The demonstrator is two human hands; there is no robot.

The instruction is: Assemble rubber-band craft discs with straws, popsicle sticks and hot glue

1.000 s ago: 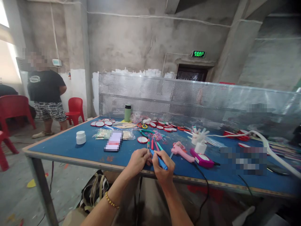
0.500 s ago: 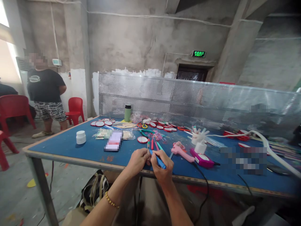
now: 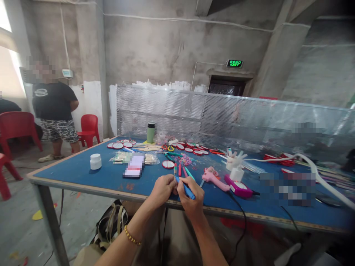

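Right hand [image 3: 191, 197] is closed around a blue pen [image 3: 186, 189], tip pointing toward the left hand [image 3: 163, 187]. Left hand pinches a thin stick [image 3: 174, 170], standing upright just above its fingertips. Right of the grip: pink glue gun [image 3: 214, 177]. All over the blue table [image 3: 83, 173].

A green lit sign [image 3: 234, 63] above the dark doorway [image 3: 226, 87] on the back wall reads "EXIT" in its lower line; the upper line of characters is probably Chinese, too small to read. Nothing else is legible
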